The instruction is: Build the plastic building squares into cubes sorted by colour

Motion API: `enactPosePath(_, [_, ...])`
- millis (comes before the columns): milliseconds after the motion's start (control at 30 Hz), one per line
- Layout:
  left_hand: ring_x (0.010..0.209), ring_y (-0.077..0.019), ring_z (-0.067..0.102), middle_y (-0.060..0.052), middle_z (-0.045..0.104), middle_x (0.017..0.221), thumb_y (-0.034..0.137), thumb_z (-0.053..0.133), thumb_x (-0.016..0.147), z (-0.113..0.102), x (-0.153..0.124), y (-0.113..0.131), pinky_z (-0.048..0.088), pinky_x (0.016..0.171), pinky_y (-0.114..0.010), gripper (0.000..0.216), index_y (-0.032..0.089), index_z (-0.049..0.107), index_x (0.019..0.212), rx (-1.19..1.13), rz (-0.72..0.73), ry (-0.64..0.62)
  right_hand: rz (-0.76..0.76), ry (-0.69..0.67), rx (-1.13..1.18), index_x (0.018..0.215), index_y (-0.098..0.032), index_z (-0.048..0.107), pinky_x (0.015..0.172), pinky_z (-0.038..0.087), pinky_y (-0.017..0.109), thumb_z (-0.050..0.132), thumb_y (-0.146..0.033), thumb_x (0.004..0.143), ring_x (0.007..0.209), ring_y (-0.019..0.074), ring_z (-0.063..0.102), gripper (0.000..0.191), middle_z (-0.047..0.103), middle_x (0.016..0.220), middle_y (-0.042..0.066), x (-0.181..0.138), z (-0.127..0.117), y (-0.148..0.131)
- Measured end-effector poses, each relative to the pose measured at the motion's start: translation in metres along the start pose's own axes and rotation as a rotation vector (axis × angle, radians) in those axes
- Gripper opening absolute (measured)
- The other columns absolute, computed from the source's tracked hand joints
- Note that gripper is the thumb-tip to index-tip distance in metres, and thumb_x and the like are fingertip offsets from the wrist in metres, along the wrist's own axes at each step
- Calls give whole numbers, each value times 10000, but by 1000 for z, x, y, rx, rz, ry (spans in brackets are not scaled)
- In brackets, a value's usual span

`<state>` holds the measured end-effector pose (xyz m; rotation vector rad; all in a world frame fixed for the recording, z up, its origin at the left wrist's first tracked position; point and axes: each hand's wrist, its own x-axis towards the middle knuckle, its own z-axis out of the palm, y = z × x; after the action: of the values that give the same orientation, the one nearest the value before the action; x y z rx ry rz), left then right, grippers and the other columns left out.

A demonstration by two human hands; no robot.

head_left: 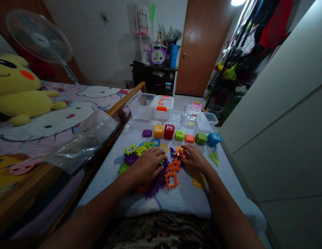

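Observation:
Interlocking plastic building pieces lie in a loose, many-coloured pile on the light blue cloth. Over this pile my left hand rests palm down, fingers spread, touching pieces beneath it; a purple piece shows below its wrist. My right hand has its thumb and fingers curled round an orange piece at the pile's right side. Near my hands lie an orange square frame, a yellow frame by my right wrist, and a green triangular piece. Some pieces are hidden under my left hand.
Beyond the pile runs a row of colour-sorted stacks, among them a red stack and a blue stack. Behind stand clear plastic boxes. A wooden bed rail borders the left, a pale cabinet the right.

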<state>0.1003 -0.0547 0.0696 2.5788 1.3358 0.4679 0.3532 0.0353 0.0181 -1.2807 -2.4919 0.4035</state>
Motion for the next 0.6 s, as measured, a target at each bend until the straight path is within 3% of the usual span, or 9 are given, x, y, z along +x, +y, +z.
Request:
enactPosePath(267, [1213, -251, 506, -78, 603, 1261, 260, 588, 849, -30, -40, -49, 385, 1058, -424, 372, 229, 568, 1219, -143, -205, -61, -37, 103, 137, 1259, -202, 575, 1010, 431, 460, 650, -264, 791, 1156, 272, 527, 478, 580, 1217, 126, -1, 8, 6])
enactPosePath(600, [973, -227, 627, -47, 676, 1083, 207, 602, 765, -16, -48, -36, 486, 871, -356, 348, 230, 631, 1111, -191, -296, -77, -59, 177, 202, 1251, -176, 587, 1032, 426, 465, 606, -273, 809, 1170, 271, 521, 453, 561, 1233, 132, -2, 10, -2])
